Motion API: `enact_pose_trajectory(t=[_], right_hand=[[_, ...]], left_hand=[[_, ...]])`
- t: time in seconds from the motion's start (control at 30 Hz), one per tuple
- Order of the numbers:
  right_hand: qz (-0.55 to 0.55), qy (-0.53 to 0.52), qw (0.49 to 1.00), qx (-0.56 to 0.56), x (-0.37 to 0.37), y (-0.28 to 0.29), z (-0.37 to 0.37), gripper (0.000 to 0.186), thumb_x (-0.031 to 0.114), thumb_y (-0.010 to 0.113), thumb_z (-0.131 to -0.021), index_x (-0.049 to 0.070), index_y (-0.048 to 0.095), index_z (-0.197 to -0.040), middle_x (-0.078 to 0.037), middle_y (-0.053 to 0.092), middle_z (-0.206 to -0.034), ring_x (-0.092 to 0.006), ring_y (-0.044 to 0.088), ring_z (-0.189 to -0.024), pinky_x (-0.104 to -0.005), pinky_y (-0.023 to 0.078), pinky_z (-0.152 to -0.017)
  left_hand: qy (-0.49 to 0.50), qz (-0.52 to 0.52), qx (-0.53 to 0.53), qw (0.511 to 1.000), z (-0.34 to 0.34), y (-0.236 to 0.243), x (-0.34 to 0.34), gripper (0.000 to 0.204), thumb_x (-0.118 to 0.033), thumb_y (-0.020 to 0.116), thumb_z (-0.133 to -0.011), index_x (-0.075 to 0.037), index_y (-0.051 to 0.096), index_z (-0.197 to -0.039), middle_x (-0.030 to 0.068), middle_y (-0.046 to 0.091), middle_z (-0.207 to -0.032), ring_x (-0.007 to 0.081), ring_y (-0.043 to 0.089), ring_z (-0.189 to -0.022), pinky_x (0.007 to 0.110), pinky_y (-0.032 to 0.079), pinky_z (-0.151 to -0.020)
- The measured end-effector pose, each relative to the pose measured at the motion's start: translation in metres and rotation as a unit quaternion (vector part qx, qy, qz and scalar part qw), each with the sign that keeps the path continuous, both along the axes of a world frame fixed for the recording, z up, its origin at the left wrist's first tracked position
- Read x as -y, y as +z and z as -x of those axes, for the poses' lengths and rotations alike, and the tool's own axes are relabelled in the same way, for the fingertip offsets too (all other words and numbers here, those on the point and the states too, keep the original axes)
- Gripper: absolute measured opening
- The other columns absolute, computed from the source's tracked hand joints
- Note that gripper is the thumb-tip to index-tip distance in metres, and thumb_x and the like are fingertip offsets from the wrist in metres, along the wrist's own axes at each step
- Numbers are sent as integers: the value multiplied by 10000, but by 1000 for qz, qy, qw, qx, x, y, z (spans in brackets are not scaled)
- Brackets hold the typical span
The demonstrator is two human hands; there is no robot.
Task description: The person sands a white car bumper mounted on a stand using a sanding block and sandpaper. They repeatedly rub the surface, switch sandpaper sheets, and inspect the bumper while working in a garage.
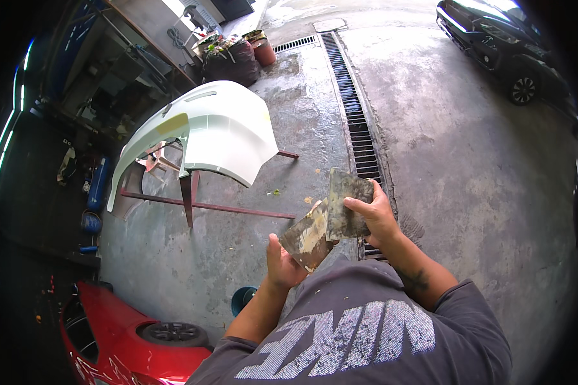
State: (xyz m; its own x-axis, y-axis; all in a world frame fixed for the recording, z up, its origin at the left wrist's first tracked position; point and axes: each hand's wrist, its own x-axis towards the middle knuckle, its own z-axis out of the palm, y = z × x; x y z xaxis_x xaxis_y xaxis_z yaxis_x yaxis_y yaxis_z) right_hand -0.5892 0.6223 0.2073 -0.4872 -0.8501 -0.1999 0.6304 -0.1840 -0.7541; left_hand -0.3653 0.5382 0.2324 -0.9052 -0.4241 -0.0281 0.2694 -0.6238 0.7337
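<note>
The left hand's [285,268] grip holds a tan-smeared plate [308,236] by its lower-left side; the right hand's [381,221] grip pinches a grey-green stained plate [344,221] along its right edge — both above the concrete floor [237,247], near the drain grate [358,128]. They look light, stiff, perhaps slick — best held by outer edges.
</note>
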Motion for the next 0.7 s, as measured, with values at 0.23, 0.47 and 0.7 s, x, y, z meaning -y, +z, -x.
enact_pose_trajectory(t=[0.23,0.47,0.7], right_hand=[[26,21,992,-118,-3,9,-25,501,18,841,-914,40,510,-1289,-94,703,-1135,-146,722,-1045,-358,656,-847],[68,6,983,-171,7,49,1,494,26,848,-906,36,505,-1262,-94,710,-1055,-157,734,-981,-334,633,-873],[92,30,976,-197,22,56,-7,508,81,876,-885,57,549,-1273,-68,714,-1082,-143,714,-1004,-349,612,-896]], left_hand=[[-38,21,73,996,-16,-12,1,1292,-951,444,-933,-1,150,-1758,213,313,-1779,363,366,-1628,527,283,-1342],[-58,68,3,996,0,2,0,1268,-943,431,-946,-5,159,-1754,209,315,-1780,352,367,-1629,529,294,-1337],[-16,64,18,998,0,-10,8,1264,-939,435,-942,-4,167,-1750,203,337,-1768,341,400,-1611,519,305,-1341]])
